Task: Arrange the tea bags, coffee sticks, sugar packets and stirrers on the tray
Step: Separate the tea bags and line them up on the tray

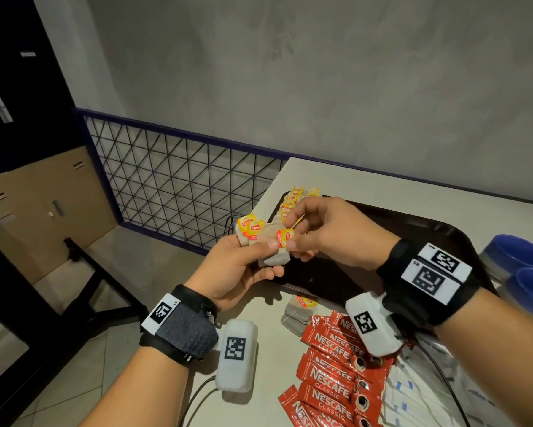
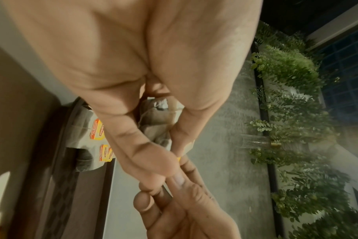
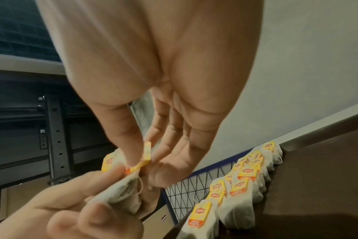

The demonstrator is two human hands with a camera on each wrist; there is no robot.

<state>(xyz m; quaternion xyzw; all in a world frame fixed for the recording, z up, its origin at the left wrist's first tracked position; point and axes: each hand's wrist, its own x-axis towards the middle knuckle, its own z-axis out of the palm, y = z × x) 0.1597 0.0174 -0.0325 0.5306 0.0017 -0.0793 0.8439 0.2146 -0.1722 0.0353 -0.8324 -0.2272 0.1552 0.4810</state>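
Here, both hands meet — left hand (image 1: 240,266) grips tea bags (image 1: 260,238), right hand (image 1: 329,232) pinches one tag (image 1: 285,237).

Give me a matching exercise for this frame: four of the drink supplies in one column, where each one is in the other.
Things:
1. tea bag bunch
2. tea bag row
3. coffee sticks
4. lone tea bags

Places:
A. on the table, just short of the tray's near edge
B. lined up along one edge of the tray
C. held in the left hand
D. heaped on the table under the right wrist

Pairs: 1-C, 2-B, 3-D, 4-A
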